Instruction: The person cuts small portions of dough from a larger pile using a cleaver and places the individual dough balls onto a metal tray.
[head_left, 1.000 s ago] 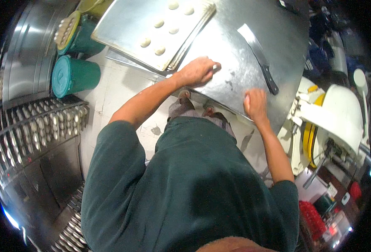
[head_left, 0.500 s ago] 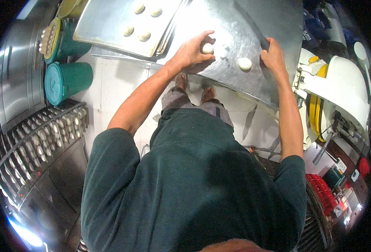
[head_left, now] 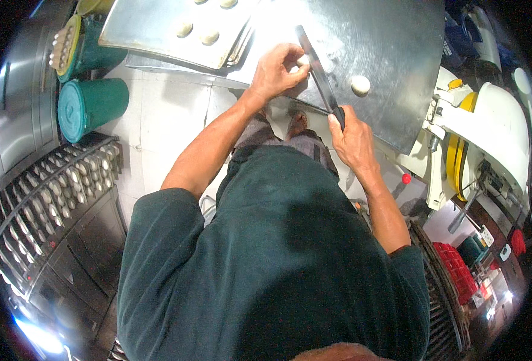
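My left hand (head_left: 278,71) is curled over a small pale dough ball (head_left: 303,60) on the steel table (head_left: 398,54), near its front edge. My right hand (head_left: 351,137) grips the black handle of a long knife (head_left: 317,63), whose blade points away from me and lies just right of my left fingers, partly across that ball. A second round dough ball (head_left: 360,85) sits on the table to the right of the blade. At the table's upper left, a metal baking sheet (head_left: 139,33) holds several dough balls (head_left: 210,36) on top of other sheets.
Green bins (head_left: 94,109) stand on the tiled floor at left, above a rack of metal trays (head_left: 55,189) beside steel cabinets. At right is a white machine (head_left: 494,138) with a yellow ring (head_left: 462,150); lower right are a red crate (head_left: 455,271) and assorted clutter.
Earlier the knife lay on the table with no dough balls beside it; then two balls appeared and my right hand took the handle. Now it has swung the knife left and toward me, beside my left hand.
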The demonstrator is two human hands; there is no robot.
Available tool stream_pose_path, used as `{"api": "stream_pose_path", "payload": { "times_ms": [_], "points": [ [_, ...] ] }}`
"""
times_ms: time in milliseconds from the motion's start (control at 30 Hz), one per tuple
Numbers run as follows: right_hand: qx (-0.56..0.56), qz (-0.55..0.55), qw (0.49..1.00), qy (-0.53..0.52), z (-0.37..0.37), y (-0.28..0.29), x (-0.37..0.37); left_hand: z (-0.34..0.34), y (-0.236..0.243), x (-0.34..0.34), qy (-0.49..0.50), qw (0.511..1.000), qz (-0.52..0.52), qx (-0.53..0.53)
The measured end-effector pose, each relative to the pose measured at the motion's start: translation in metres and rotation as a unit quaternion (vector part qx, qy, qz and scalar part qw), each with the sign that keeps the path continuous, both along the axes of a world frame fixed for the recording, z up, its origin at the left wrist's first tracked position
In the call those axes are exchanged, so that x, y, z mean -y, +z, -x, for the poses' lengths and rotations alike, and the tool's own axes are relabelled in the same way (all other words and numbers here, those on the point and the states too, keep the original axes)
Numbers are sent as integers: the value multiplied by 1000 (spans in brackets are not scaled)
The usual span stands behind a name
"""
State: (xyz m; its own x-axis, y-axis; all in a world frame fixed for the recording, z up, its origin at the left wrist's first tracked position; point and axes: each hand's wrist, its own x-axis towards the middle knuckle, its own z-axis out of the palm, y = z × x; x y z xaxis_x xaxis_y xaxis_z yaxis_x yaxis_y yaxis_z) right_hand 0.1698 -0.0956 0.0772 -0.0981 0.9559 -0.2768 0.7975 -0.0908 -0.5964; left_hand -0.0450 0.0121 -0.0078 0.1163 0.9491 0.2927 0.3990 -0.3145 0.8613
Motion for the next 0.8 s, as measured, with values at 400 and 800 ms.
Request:
{"api": "stream_pose_path", "payload": {
  "times_ms": [400,800],
  "points": [
    [17,22,999,20,4,3,-29,3,-4,-4,-16,999,23,-22],
    [-23,21,999,-13,-15,25,12,3,-2,10,-20,996,83,-33]
  ]
}}
